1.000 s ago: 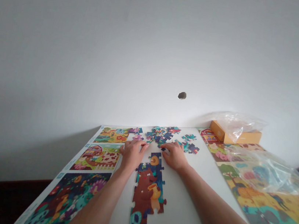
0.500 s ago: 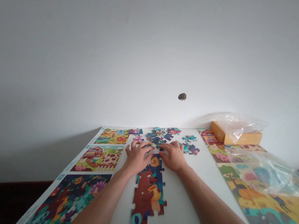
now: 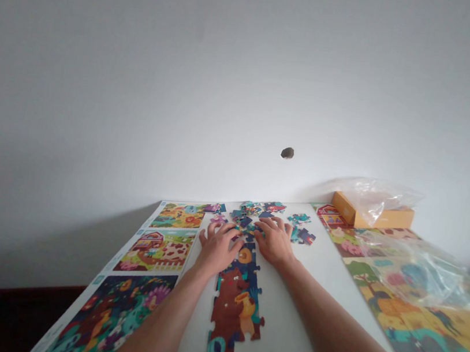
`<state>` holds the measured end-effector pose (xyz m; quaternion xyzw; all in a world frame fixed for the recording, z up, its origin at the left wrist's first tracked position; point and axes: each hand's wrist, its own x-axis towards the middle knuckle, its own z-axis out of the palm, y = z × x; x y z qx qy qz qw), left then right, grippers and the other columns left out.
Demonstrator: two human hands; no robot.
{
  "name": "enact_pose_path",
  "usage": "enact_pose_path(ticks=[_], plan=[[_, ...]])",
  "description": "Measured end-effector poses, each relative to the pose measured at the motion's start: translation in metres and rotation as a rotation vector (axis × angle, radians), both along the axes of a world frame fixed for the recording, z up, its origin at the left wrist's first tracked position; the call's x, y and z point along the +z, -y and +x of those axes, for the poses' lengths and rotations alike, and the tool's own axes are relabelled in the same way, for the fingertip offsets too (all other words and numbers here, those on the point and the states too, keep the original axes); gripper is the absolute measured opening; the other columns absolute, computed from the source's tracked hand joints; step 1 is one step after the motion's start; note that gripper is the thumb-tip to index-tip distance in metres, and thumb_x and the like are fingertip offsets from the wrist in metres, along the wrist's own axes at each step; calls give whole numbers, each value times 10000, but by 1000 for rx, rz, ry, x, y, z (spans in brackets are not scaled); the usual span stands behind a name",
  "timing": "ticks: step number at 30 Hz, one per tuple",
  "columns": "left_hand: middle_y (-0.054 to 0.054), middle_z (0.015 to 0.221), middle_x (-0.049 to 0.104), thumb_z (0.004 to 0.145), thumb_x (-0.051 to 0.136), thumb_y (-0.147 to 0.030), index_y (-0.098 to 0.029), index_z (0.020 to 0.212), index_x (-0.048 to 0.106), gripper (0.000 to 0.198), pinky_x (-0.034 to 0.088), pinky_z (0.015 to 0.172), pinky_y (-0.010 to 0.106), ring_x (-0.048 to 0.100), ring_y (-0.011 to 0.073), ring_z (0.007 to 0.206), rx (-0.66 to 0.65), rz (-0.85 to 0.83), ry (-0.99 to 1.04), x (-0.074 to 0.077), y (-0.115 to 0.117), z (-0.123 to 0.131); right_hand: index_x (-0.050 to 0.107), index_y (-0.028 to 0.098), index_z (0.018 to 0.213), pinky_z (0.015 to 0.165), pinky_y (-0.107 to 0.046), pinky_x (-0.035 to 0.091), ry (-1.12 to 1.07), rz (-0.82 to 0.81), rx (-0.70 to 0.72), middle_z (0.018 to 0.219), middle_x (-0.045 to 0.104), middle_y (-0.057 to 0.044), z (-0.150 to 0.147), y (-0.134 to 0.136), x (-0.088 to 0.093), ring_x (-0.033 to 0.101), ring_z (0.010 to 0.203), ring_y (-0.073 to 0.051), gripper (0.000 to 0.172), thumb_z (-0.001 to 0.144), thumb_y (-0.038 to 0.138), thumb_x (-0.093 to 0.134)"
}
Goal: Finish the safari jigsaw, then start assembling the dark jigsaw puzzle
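Head view: left hand (image 3: 218,248), right hand (image 3: 273,242) splayed, grip released, fingertips on loose jigsaw pieces (image 3: 248,223).

Bare left hand (image 3: 218,249), bare right hand (image 3: 273,242), bare forearms (image 3: 339,336)

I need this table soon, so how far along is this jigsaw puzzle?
Done: a long strip of joined puzzle pieces showing a brown bear is assembled. In hand: the left hand and right hand are at the strip's top end, among the pieces. Left: the loose puzzle pieces beyond them are still unjoined.
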<state>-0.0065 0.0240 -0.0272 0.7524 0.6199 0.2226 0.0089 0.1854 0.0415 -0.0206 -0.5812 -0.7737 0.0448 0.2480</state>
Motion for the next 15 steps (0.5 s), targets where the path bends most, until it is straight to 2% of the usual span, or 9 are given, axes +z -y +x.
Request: enact_pose_path(ticks=[5,9,11,15], plan=[[16,1360,622,918,588,-432,-342,1103,714,241,257,1103,638,400,368,1328,-13,12,8,0,1,2,647,311,1280,1066,-567,256,43,-36,-86,1427,589,-34,-4,-27,2,411,1331,-321,375,985,327,416],[27,1368,616,913,604,-426,-337,1131,697,253,236,1115,658,398,370,1338,-11,6,-3,0,4,3,578,354,1374,1082,-575,253,128,-62,53,1512,505,-5,-8,-56,5,370,1373,-323,429,972,316,434],[24,1381,611,918,602,-410,-330,1149,689,260,229,1112,675,388,378,1344,-15,-11,-6,-2,6,3,598,368,1349,1086,-578,243,144,-67,76,1511,506,-3,-9,-63,2,376,1366,-322,404,973,352,451],[15,1385,608,912,619,-381,-344,1163,691,263,219,1113,681,384,380,1334,-32,10,-7,-5,11,4,689,360,1207,1083,-570,224,66,-8,-30,1408,595,-15,-6,-62,-5,422,1312,-304,334,991,395,437]])
